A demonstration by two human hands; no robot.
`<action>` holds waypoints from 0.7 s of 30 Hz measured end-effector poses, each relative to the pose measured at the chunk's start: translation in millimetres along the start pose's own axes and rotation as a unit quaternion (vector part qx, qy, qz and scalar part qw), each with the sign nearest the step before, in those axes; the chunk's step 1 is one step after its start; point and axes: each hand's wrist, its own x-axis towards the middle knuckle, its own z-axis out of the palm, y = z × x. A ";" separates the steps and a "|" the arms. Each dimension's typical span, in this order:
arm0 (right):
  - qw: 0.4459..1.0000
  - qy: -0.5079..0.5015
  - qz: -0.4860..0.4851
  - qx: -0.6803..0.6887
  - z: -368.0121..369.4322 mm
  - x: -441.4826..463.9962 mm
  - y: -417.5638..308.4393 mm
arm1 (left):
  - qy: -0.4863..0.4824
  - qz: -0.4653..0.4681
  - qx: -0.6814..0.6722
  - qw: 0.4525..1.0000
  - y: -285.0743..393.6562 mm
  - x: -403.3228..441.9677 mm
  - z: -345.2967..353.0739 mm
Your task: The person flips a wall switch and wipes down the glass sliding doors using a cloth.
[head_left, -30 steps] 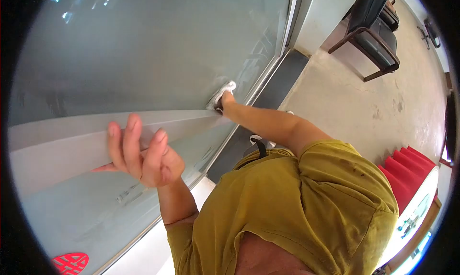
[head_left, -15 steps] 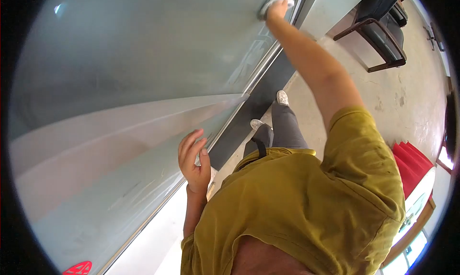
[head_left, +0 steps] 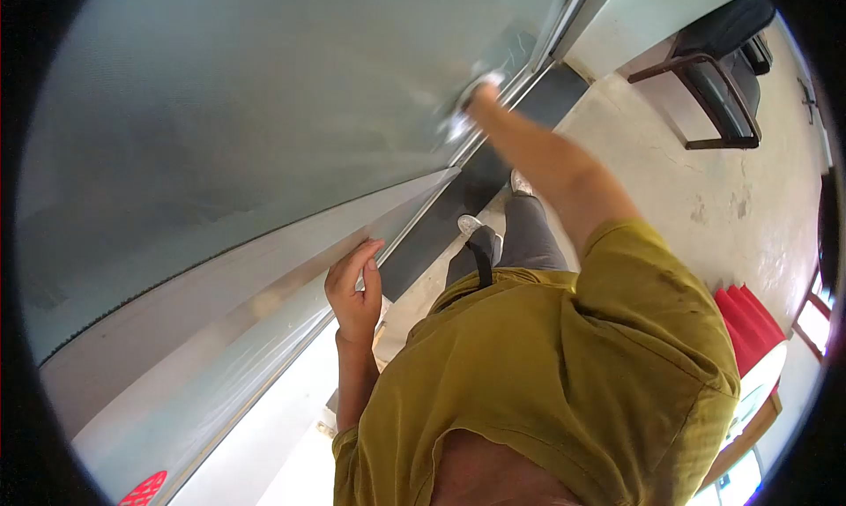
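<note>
- Left hand point(head_left: 355, 290): positioned at eight o'clock from view centre. Grip empty, fingers loosely bent, thumb slightly apart from them. It is raised beside the glass, probably for balance; contact with the glass cannot be confirmed.
- Right hand point(head_left: 483, 96): positioned at one o'clock, arm extended from between four and five o'clock. Grip is clamped on the white cloth point(head_left: 456, 125); motion blur obscures individual fingers. The reach likely permits pressure against the surface.
- White cloth: bunched at the right grip, protruding toward seven to eight o'clock and toward one o'clock. It lies against the glass panel point(head_left: 264, 109), near the metal frame point(head_left: 520, 90). Bunching presumably keeps fabric between hand and glass.
- Black chair point(head_left: 718, 87): at two o'clock, on the floor point(head_left: 652, 145), well apart from both hands.
</note>
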 end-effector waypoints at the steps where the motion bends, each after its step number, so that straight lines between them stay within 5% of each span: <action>1: 0.995 0.021 -0.077 -0.054 14.4 13.1 -56.4 | 0.005 -0.004 0.001 1.000 0.1 1.0 0.8; 5: 0.972 0.039 -0.204 -0.106 108.1 -79.2 -193.2 | 0.007 -0.030 -0.017 0.999 -1.6 0.0 1.9; 9: 0.960 0.055 -0.268 -0.059 83.1 -31.8 -157.6 | 0.010 -0.033 -0.032 0.999 -7.1 -0.2 5.0; 12: 0.977 0.061 -0.188 -0.074 13.4 0.3 -48.0 | 0.018 -0.022 -0.023 0.999 -6.2 -0.2 7.6; 16: 0.991 0.065 0.072 -0.089 -67.0 -15.7 105.7 | 0.007 -0.037 -0.001 0.999 -4.2 0.3 7.2; 19: 0.970 0.113 0.189 -0.106 -54.0 -66.3 133.0 | 0.011 -0.042 -0.008 0.999 -4.1 -1.3 7.6; 21: 0.983 0.076 0.141 -0.084 -40.6 -52.6 107.4 | 0.006 -0.046 0.000 0.999 -3.1 -0.3 6.4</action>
